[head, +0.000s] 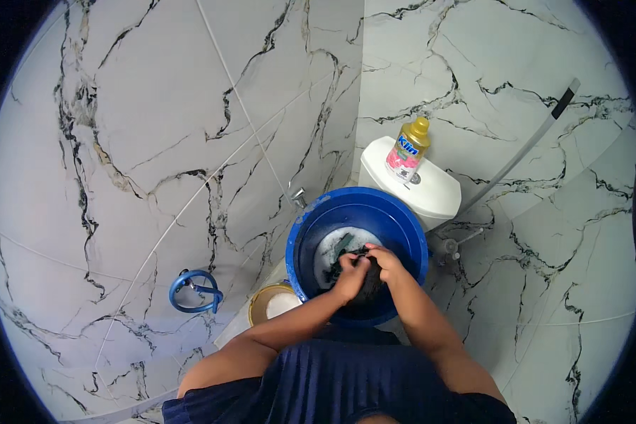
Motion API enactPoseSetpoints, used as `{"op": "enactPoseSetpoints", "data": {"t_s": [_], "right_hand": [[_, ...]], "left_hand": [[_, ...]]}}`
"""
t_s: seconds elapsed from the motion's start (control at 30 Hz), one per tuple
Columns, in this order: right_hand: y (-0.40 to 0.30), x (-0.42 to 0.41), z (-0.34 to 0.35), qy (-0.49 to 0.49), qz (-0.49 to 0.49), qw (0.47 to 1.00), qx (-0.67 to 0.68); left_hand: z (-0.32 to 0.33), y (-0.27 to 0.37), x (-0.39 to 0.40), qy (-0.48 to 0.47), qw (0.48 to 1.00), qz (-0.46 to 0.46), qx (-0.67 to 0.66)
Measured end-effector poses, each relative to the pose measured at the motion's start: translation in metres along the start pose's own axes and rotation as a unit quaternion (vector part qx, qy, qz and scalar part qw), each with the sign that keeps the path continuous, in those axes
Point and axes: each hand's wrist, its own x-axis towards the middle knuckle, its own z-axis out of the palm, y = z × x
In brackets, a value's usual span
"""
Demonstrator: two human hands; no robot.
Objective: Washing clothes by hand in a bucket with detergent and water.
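A large blue plastic tub (pixel 295 249) stands before me, with foamy water (pixel 328 245) in the bottom. Over its middle, my left hand (pixel 352 276) and my right hand (pixel 386 261) are close together, thumbs and fingers pinching a dark wet cloth (pixel 370 286). The cloth hangs below my fingers toward the near side of the tub. A dark green piece of fabric (pixel 343 244) pokes out of the suds just beyond my left hand. My hands and forearms hide part of the water and of the cloth.
Behind the tub is a white toilet cistern (pixel 440 193) carrying a gold-capped detergent bottle (pixel 407 151). A smaller yellowish bucket (pixel 255 310) with white contents stands at left. Nearby are a wall tap (pixel 298 197), a coiled blue hose (pixel 174 297), a grey pipe (pixel 524 151) and a valve (pixel 450 246).
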Motion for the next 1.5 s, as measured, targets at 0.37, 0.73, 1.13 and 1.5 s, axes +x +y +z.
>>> {"op": "enactPoseSetpoints", "data": {"t_s": [0.37,0.73,1.13,1.5], "right_hand": [[0.0,-0.03,0.035,0.153,-0.379,0.797,-0.444],[-0.012,-0.035,0.015,0.0,0.027,1.0,0.012],[-0.031,-0.102,0.07,-0.247,-0.311,0.807,-0.437],[-0.019,-0.038,0.035,0.011,-0.189,0.864,-0.467]], "left_hand": [[-0.004,0.047,0.013,0.022,0.881,-0.377,-0.285],[-0.016,0.059,-0.024,-0.211,0.918,0.234,0.241],[-0.054,0.04,0.016,-0.129,0.86,-0.326,-0.371],[-0.033,0.02,0.029,0.004,0.904,-0.302,-0.304]]}}
